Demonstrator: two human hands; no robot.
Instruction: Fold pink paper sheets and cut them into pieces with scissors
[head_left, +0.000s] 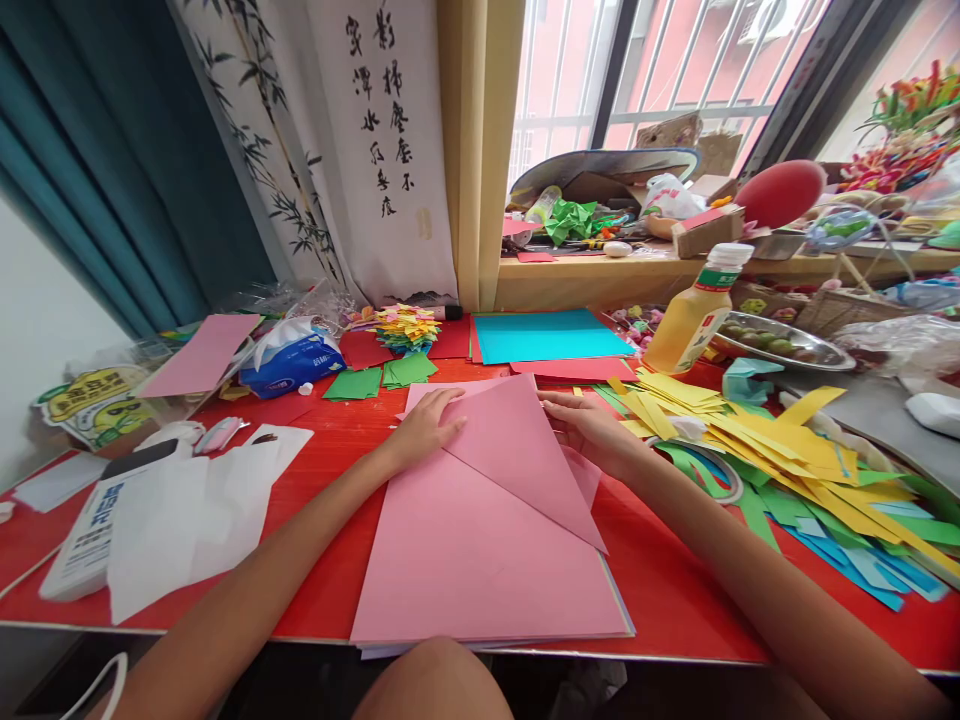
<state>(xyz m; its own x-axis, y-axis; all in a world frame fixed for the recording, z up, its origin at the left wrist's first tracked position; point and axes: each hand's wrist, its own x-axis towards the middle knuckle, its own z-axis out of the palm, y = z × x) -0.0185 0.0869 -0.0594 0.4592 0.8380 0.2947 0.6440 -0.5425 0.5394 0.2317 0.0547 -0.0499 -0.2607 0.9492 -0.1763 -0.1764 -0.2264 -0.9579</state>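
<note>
A sheet of pink paper (517, 450) is folded over diagonally on top of a stack of pink paper (480, 570) in front of me. My left hand (427, 430) lies on the upper left of the folded sheet, fingers stretched and thumb apart, pressing it flat. At the sheet's upper right edge is my right hand (589, 425), its bent fingers closed about the paper's edge and partly hidden. A pink corner (583, 478) sticks out below the right wrist. Thin edges of other coloured sheets show at the stack's lower right.
Yellow, green and blue paper strips (810, 460) and a tape roll (712, 470) crowd the right. Behind them stands a juice bottle (686, 325). Blue sheets (555, 337) lie at the back. A tissue pack (292, 360) and white paper (195, 520) are on the left.
</note>
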